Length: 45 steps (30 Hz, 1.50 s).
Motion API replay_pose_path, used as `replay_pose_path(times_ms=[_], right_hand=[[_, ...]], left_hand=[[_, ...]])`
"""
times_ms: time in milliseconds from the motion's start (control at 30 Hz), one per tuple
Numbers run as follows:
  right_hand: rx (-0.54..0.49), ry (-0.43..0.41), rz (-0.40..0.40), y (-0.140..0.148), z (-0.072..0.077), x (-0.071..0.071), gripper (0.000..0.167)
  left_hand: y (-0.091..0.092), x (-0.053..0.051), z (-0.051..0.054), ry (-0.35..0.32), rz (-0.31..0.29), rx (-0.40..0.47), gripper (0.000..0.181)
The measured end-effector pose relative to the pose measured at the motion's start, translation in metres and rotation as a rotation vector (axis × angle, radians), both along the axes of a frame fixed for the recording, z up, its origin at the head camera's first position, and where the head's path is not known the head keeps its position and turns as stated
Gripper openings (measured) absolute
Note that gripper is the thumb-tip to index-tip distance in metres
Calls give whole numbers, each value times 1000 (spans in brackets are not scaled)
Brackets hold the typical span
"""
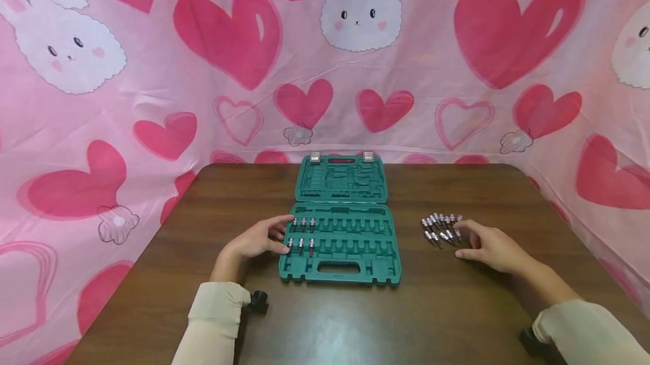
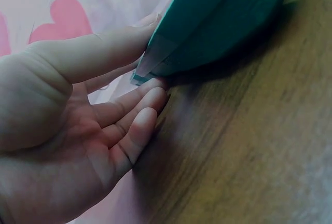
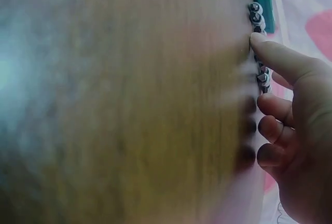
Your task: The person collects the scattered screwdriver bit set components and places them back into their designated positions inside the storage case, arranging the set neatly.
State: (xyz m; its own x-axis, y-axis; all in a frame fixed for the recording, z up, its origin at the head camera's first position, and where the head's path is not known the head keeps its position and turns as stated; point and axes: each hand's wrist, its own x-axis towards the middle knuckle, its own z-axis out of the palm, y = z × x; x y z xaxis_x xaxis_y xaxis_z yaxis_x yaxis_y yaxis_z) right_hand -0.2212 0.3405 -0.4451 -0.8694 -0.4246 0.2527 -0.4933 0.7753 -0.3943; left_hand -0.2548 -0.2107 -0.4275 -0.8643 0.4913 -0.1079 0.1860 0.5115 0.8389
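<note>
A green case lies unfolded on the table, with three silver bit sockets in its rear row and three in its front row, all at the left end. My left hand rests at the case's left edge, thumb and index finger apart. In the left wrist view, the hand touches the side of the case. Several loose sockets lie to the right of the case. My right hand is at their right side, thumb and index finger spread; the right wrist view shows the hand beside sockets.
The case's raised lid stands behind its base, with two latches at the top. Brown wood tabletop surrounds the case. A pink cloth with hearts and rabbits hangs behind and beside the table. Black bands show at both wrists.
</note>
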Motion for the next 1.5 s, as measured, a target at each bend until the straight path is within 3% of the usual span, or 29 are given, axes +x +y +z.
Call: replay_pose_path(times_ms=[533,1500], right_hand=[[-35,-111,-6,1,3,-9,52],[-51,-78,15,6,2,-13,36]], left_hand=[[-2,-1,-3,-26,7,18,76],[-4,-3,-5,-21,-2,26,76]])
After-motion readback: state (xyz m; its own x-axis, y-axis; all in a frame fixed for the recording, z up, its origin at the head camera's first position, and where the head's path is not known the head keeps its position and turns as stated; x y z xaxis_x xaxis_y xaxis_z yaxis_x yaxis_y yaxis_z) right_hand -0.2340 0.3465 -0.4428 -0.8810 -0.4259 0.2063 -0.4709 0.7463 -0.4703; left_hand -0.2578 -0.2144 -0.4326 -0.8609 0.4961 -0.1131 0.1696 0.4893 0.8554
